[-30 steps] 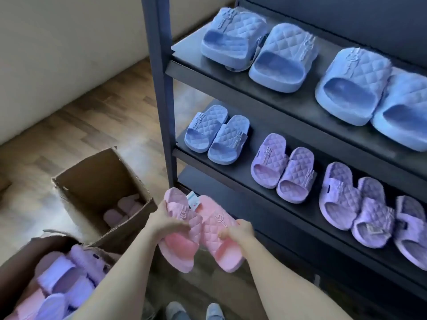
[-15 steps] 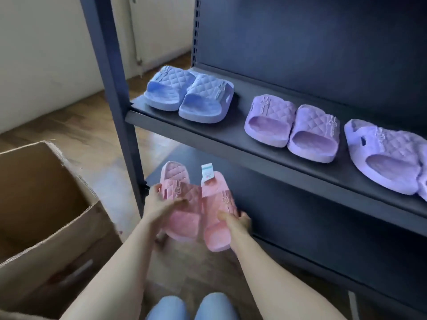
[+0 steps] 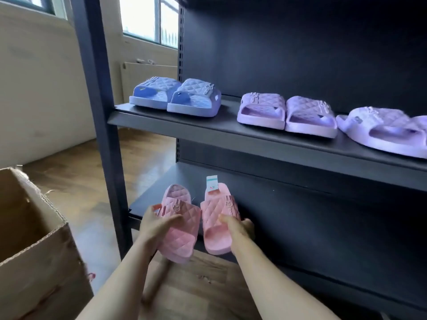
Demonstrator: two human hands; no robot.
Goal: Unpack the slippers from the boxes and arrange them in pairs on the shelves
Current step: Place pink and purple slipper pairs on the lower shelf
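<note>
Two pink quilted slippers lie side by side at the front left of the bottom shelf (image 3: 288, 204), their toe ends sticking out past its front edge. My left hand (image 3: 154, 226) grips the left pink slipper (image 3: 180, 225) across its strap. My right hand (image 3: 238, 227) grips the right pink slipper (image 3: 217, 215) from its right side; a white tag stands at that slipper's heel. On the shelf above (image 3: 208, 128) stand a blue pair (image 3: 175, 97), a lilac pair (image 3: 286, 114) and another lilac slipper (image 3: 383, 132) at the right edge.
An open cardboard box (image 3: 39, 257) stands on the wooden floor at the left. The shelf's dark upright post (image 3: 99, 116) rises between the box and the slippers. A wall, radiator and window lie behind.
My view has dropped lower and closer to the shelves. Both hands have carried the pink pair forward and down onto the bottom shelf's front left corner, and the two slippers now sit slightly apart.
</note>
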